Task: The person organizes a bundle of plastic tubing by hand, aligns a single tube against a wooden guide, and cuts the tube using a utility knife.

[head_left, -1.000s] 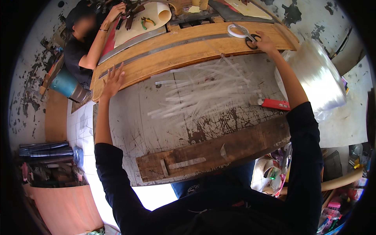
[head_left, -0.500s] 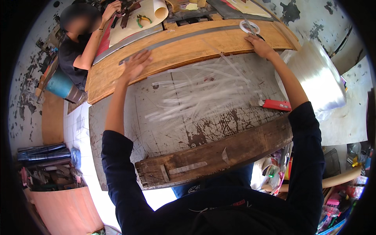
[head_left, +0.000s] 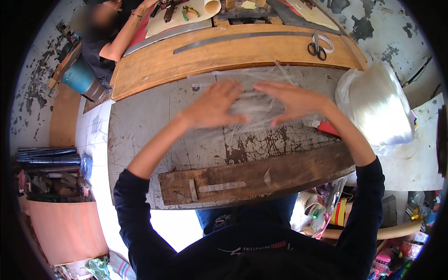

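Clear plastic strips (head_left: 255,106) lie in a loose tangle on the grey, scratched tabletop (head_left: 149,116). Over the pile's left side is my left hand (head_left: 215,105), blurred, with thumb and fingers spread. My right hand (head_left: 295,99) faces it from the right, fingers stretched out and thumb apart. Strips show between the two hands, and neither grips anything. Whether the palms touch the strips I cannot tell. Close to my right wrist lies a red cutter (head_left: 328,129), partly hidden by the forearm. Black-handled scissors (head_left: 318,51) rest on the wooden ledge beyond.
A long metal ruler (head_left: 242,37) and a white tape roll (head_left: 328,45) lie on the wooden ledge (head_left: 154,74). A dark wooden plank (head_left: 252,175) lines the near edge. A large clear plastic roll (head_left: 380,105) stands right. Another person (head_left: 100,51) sits far left, near green-handled pliers (head_left: 189,12).
My left hand has left the ruler's end, and my right hand has let go of the scissors. Both have come inward over the strips, which are now bunched more closely together.
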